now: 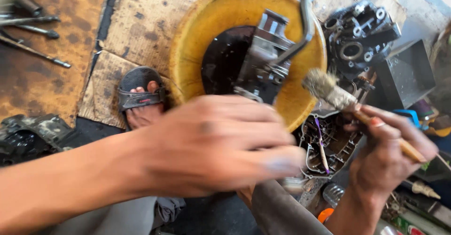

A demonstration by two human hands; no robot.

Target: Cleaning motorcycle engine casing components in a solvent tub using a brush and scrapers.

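Currently the right hand (pixel 390 150) has its grip closed around the wooden handle of a worn paintbrush (pixel 329 91), pinched between thumb and fingers near the ferrule end, bristles pointing up-left toward the grimy engine part (pixel 263 66). That part stands in the yellow basin (pixel 197 33), over a pool of dark liquid, a bent metal lever rising from its top. Left hand (pixel 221 141) is motion-blurred and crosses the front of the basin; its grip looks loosely curled, but I cannot tell whether it holds anything or only steadies the part from below.

Judgement on technique: short strokes with the bristle tip work best on the ribbed faces, keeping the part low over the basin so runoff falls back in. The left hand should brace the casting, well clear of the bristles.

Surroundings: a second engine case (pixel 359 37) lies just beside the basin on the right, an open cover (pixel 329 145) below it, cardboard (pixel 136 23) on the floor, and a sandalled foot (pixel 141 96).
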